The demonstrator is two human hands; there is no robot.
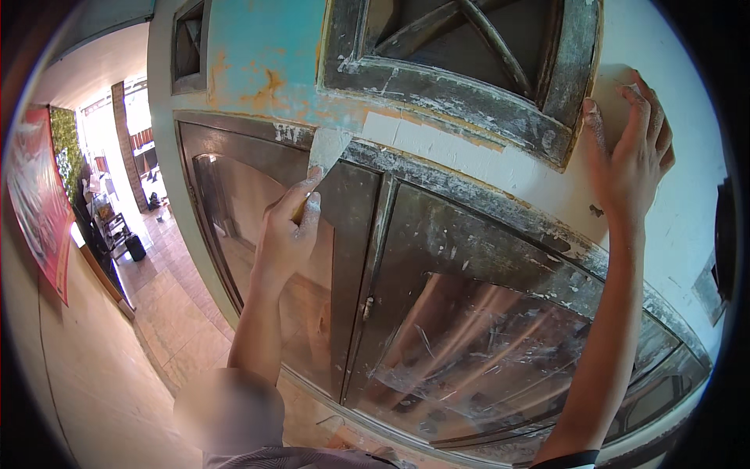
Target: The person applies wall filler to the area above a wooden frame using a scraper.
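My left hand (287, 223) is closed around the handle of a putty knife (331, 147). Its broad blade, smeared with white, points up and lies against the top rail of the dark door frame (367, 156), just under the turquoise and white wall (269, 47). Between the fingers only a bit of the handle shows. Higher up on the right, my right hand (631, 152) is open with fingers spread. It leans on the pale wall beside the lower right corner of a dark wooden window frame (582, 78), its thumb at the frame's edge.
Below my hands stand dark double doors with glass panes (469, 344), spotted with white. A latch (368, 307) sits where they meet. Off to the left, a tiled passage (176, 313) runs past a red banner (37, 203). A blurred round patch (230, 410) covers my left elbow area.
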